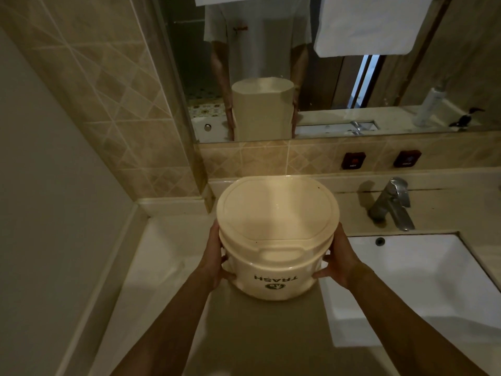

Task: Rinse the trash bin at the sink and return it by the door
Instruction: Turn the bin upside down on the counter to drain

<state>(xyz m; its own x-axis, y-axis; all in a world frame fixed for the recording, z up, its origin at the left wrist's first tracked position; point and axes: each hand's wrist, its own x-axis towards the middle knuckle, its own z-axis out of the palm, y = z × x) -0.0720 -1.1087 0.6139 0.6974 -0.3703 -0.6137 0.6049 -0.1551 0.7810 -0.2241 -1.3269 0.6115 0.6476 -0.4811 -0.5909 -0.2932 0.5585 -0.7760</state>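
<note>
A cream trash bin (276, 232) with a closed lid and the word TRASH on its side is held above the counter, left of the sink. My left hand (217, 256) grips its left side and my right hand (339, 259) grips its right side, thumbs curled onto the front. The white rectangular sink basin (423, 280) lies to the right. A chrome faucet (393, 204) stands behind the basin, and I see no water running from it.
A mirror (325, 77) above the counter reflects the bin and a person holding it. Two dark hot and cold labels (379, 160) sit on the tiled backsplash. A beige countertop (257, 335) runs below my arms. A white wall closes in on the left.
</note>
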